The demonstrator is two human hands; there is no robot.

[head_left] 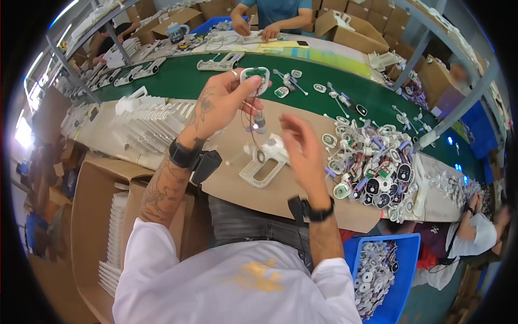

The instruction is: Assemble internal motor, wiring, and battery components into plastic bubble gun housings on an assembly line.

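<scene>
My left hand (229, 96) is raised over the bench, its thumb and fingers pinching a white oval housing with a green circuit board (253, 72) inside. Thin dark and red wires trail from that piece. A small cylindrical motor (259, 123) hangs beneath on them. My right hand (303, 151) hovers to the right, somewhat blurred, its fingers apart and nothing visible in them. Below and between the hands, a white plastic frame with a long slot (254, 179) lies on the brown cardboard sheet (226, 183); my right hand hides part of it.
A big heap of wired parts (372, 167) lies at the right. White frames (156, 127) stand stacked at the left. Beyond runs a green conveyor belt (199, 81) bearing loose assemblies. A blue bin (407, 270) and a cardboard box (89, 216) flank me. A co-worker's hands (267, 33) work opposite.
</scene>
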